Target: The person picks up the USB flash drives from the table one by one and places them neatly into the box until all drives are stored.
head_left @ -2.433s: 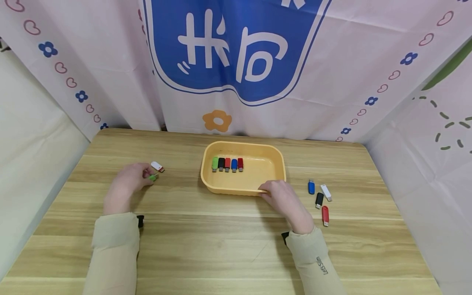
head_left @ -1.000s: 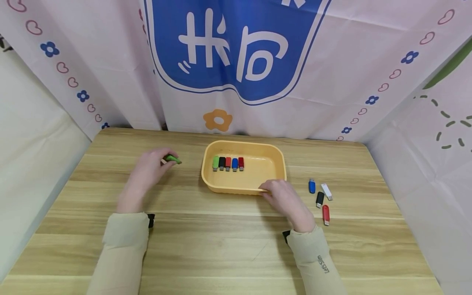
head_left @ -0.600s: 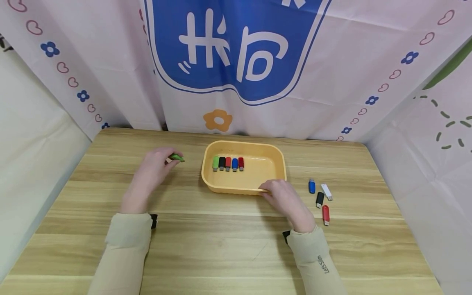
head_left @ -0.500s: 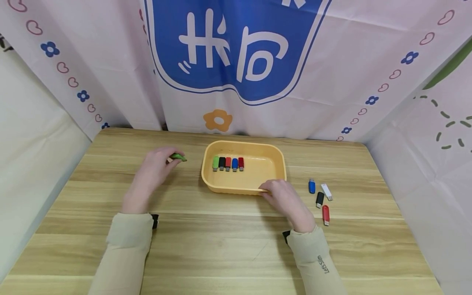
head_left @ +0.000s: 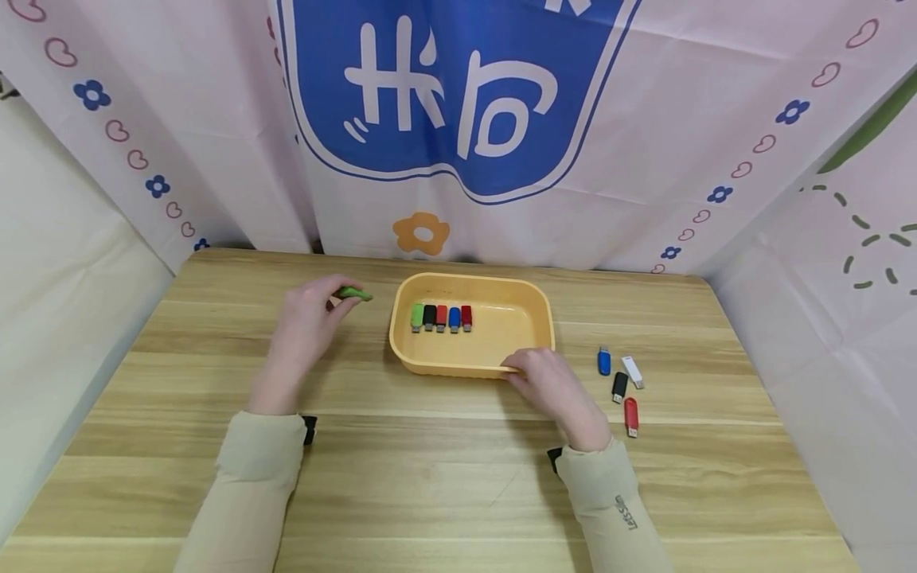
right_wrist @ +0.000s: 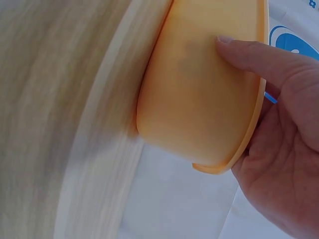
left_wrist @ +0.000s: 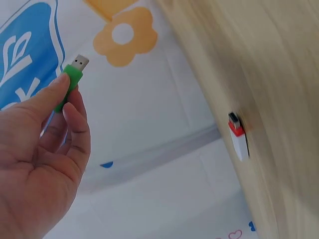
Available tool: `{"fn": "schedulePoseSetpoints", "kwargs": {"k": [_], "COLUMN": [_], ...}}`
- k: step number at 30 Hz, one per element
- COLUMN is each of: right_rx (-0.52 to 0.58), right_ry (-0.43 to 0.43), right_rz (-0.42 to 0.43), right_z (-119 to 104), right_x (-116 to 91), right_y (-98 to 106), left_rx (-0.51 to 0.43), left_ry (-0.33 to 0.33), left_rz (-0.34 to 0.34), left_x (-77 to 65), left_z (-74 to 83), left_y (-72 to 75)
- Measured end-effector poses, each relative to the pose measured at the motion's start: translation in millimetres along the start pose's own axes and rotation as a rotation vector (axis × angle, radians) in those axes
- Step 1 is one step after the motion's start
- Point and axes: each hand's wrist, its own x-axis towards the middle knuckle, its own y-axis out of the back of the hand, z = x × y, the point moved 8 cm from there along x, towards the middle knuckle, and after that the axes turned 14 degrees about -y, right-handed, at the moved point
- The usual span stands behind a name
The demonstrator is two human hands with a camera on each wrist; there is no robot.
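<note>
My left hand [head_left: 304,322] pinches a green USB flash drive [head_left: 354,294] between thumb and fingers, left of the yellow tray [head_left: 476,372]. In the left wrist view the drive's metal plug points up, away from the hand. A white and red flash drive [left_wrist: 240,142] lies on the table near this hand; in the head view the hand hides it. My right hand [head_left: 552,390] grips the tray's front right rim, with the thumb on the outer wall. Inside the tray, a green [head_left: 418,316], a black [head_left: 430,316], a red [head_left: 441,317], a blue [head_left: 454,318] and a dark red flash drive [head_left: 466,317] stand in a row.
Right of the tray, a blue [head_left: 604,361], a white [head_left: 633,372], a black [head_left: 619,387] and a red flash drive [head_left: 631,417] lie loose on the wooden table [head_left: 430,477]. A printed curtain [head_left: 501,231] hangs along the table's back edge.
My left hand has picked up the green flash drive from beside the white one and carried it rightward and back, towards the tray. The right hand stays on the tray rim.
</note>
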Motion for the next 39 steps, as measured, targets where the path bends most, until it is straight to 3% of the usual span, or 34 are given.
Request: {"fn": "schedulePoseSetpoints", "kwargs": {"k": [11,29,39], "right_rx": [0.004,0.012,0.007], "right_ry": [0.009,-0.013,-0.005], "right_rz": [0.005,-0.020,-0.015], "right_z": [-0.7,0.1,-0.7], "right_x": [-0.5,-0.9,-0.7], "right_y": [1.0,0.5,1.1], "left_rx": [-0.038,-0.095,-0.093], "left_ry": [0.019,-0.070,-0.101], "left_rz": [-0.074,-0.187,-0.224], "left_x": [10.7,30.2,38.8], "left_z": [14.2,51.0,62.4], "left_y": [-24.4,-63.8,-74.4]}}
